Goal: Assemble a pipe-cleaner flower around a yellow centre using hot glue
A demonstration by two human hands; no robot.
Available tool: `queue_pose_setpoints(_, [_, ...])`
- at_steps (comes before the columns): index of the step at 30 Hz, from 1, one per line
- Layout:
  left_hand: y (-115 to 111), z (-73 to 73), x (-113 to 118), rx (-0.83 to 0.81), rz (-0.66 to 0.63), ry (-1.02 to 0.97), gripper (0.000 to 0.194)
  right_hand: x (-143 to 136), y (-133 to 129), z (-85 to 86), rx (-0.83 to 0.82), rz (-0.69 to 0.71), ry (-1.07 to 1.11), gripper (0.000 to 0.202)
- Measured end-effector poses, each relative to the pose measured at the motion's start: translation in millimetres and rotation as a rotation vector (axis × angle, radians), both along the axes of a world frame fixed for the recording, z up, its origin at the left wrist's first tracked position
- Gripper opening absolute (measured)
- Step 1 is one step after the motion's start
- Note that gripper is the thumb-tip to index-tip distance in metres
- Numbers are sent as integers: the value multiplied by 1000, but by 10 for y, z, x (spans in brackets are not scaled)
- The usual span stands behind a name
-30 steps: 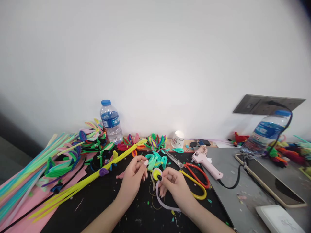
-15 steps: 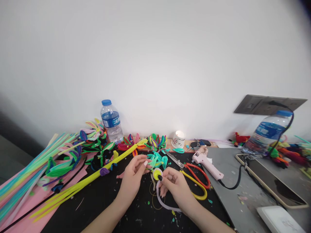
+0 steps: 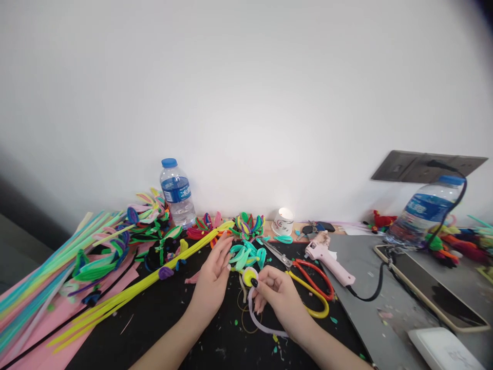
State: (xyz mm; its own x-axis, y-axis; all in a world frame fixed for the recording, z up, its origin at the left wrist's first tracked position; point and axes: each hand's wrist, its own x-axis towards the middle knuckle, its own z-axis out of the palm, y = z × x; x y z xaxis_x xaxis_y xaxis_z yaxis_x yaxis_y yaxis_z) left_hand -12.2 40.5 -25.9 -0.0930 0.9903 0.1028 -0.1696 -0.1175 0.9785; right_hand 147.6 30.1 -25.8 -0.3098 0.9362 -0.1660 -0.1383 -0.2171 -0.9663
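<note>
My right hand (image 3: pixel 278 295) pinches a small round coil of fuzzy pipe cleaner (image 3: pixel 249 276), yellow in the middle with a pale outer turn. A loose pale lilac pipe cleaner (image 3: pixel 259 324) curves down from it below my fingers. Just left of the coil is my left hand (image 3: pixel 213 275), its fingers stretched out and holding nothing. Directly beyond the coil lies a cluster of teal pipe-cleaner loops (image 3: pixel 247 255), close to my left fingertips. Scissors (image 3: pixel 310 288) with red and yellow handles rest beside my right hand.
Yellow pipe cleaners (image 3: pixel 142 280) and a multicoloured bundle (image 3: pixel 50 272) lie at left. A water bottle (image 3: pixel 177 192) and a paper cup (image 3: pixel 284 222) stand near the wall. Right are a pink glue gun (image 3: pixel 331 262), a phone (image 3: pixel 431 288), a second bottle (image 3: pixel 425 210) and a white box (image 3: pixel 442 349).
My left hand has let go of the teal loops, drawn slightly left and straightened its fingers. My right hand stays in place with the coil.
</note>
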Motion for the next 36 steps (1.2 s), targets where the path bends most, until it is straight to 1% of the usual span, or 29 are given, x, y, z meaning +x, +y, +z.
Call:
queue_pose_setpoints(3, [-6, 22, -1, -31, -16, -12, 46, 4, 3, -5, 0, 10, 7, 35])
queue_pose_setpoints(6, [-3, 43, 1, -37, -4, -33, 45, 6, 4, -14, 1, 11, 10, 35])
queue_pose_setpoints(10, [-5, 82, 4, -89, -4, -64, 48, 6, 3, -19, 8, 8, 8, 35])
queue_pose_setpoints(13, [-16, 118, 7, -169, 12, 1, 50, 5, 1, -12, 13, 14, 9, 34])
queue_pose_setpoints(15, [-25, 130, 6, -200, 33, 46, 45, 5, 0, -8, 12, 15, 12, 34])
queue_pose_setpoints(18, [-33, 124, -3, -188, 65, 63, 35, 5, 0, -10, 10, 12, 12, 34])
queue_pose_setpoints(24, [-31, 89, -30, -140, 108, 95, 32, 5, 4, -18, 9, 8, 10, 36])
queue_pose_setpoints(32, [-4, 93, -24, -111, 59, 121, 23, 0, 5, -5, 5, 23, 16, 35])
queue_pose_setpoints(36, [-13, 84, 2, -97, -10, 125, 25, 5, 8, -11, 13, 15, 7, 35])
